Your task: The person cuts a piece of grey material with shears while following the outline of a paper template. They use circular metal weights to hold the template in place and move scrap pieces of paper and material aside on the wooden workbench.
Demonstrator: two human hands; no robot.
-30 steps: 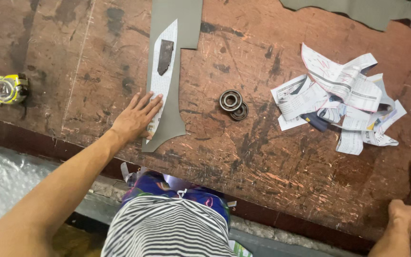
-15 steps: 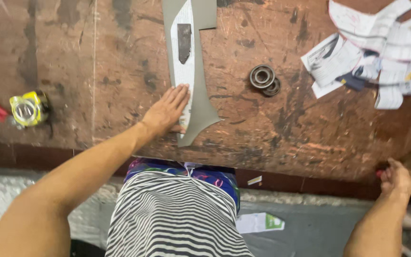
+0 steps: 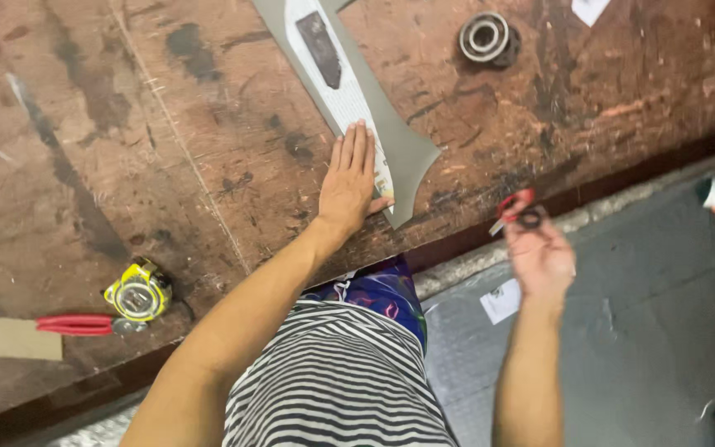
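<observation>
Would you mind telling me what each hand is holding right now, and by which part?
The right hand holds scissors by their red handles. The left hand grips nothing; it lies flat on the paper template.

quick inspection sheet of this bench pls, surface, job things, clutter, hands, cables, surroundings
surface: worn brown wooden bench, stained and scratched
job's things: grey cut-out sheet with a white paper template lying on it, near the bench edge; red-handled scissors
clutter: yellow tape measure, red-handled tool, metal bearing, cardboard strip, white paper scrap
grippers: left hand flat on the template and sheet, pressing down; right hand off the bench, holding the scissors
cables: nothing seen
surroundings: grey floor with a paper scrap; blurred objects at the right edge, cannot tell what
</observation>
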